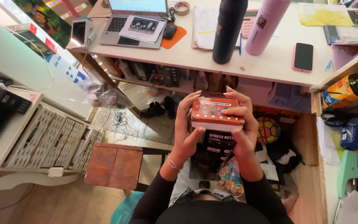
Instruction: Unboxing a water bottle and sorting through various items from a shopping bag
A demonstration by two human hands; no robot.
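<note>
Orange-and-black box [216,124] at frame centre, upright, held over my lap. Left hand [186,124] grip wrapped on its left side, right hand [242,124] grip on top and right side, both closed on it. Bench [270,66] above; black bottle [228,31], pink bottle [266,27], phone [303,57] on it.

box [216,124] lower end hidden behind left hand [186,128] and right hand [242,124]. laptop [135,20] screen and both bottles' tops, black bottle [227,31], pink bottle [265,27], cut by top edge.

Probably a home office, cluttered desk [270,62], laptop [135,20], papers [206,20]
</note>
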